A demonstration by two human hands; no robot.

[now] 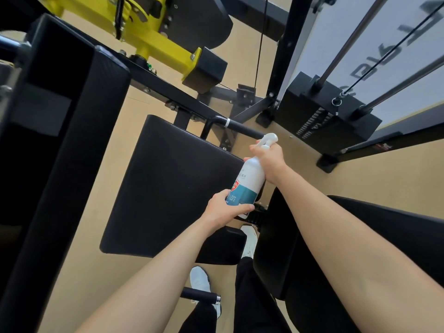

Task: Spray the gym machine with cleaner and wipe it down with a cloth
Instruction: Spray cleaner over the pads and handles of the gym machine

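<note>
A white spray bottle (249, 181) with a teal label hangs over the right edge of the gym machine's black padded seat (168, 186). My right hand (270, 159) grips the bottle's neck just under the white trigger head. My left hand (227, 210) holds the bottle's lower end around the label. The tall black back pad (72, 140) of the machine rises at the left. No cloth is in view.
A yellow lever arm (153, 42) and black frame bars sit at the top. The weight stack (324, 111) with guide rods and cable stands at the upper right. A black handle bar (242, 129) lies behind the seat. Another black pad (360, 236) is under my right forearm. My legs and white shoes stand on tan floor.
</note>
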